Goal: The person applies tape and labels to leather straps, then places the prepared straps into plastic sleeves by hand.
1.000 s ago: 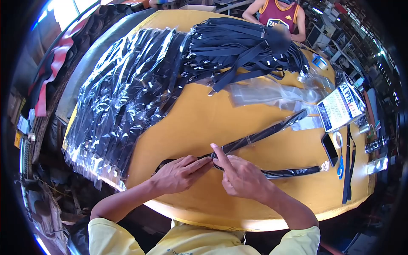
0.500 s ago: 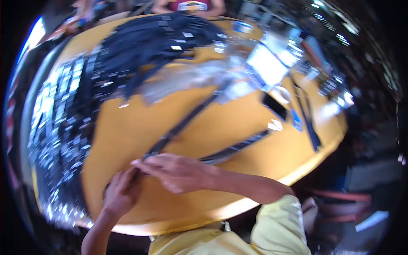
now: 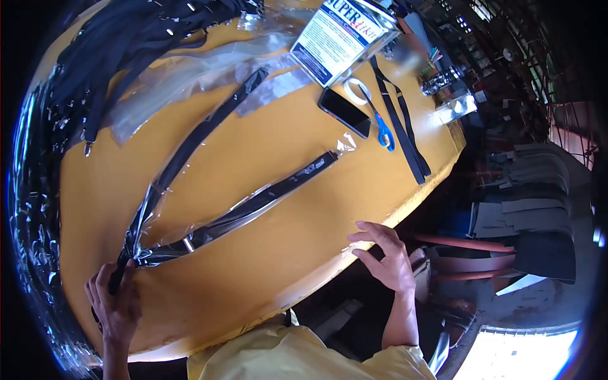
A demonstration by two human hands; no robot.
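My left hand [image 3: 116, 305] is closed around the near end of a long black strap [image 3: 196, 139] at the table's left front. Clear plastic wraps part of this strap. Beside it, a second black strap [image 3: 272, 196] lies in a clear plastic sleeve, slanting up to the right. The two meet in a bunch of crumpled plastic just above my left hand. My right hand [image 3: 387, 259] hangs at the front edge of the table, fingers apart, holding nothing.
A contact cement can [image 3: 332, 47], a phone [image 3: 344, 113], a tape roll [image 3: 357, 90], blue-handled scissors [image 3: 384, 133] and a black strap [image 3: 405, 130] stand or lie at the right. Dark straps [image 3: 126, 60] pile at the back left; plastic-wrapped ones [image 3: 31, 234] cover the left edge.
My right hand has left the strap beside my left hand and moved right to the table edge, opening. My view has swung to the right. My left hand still holds on.
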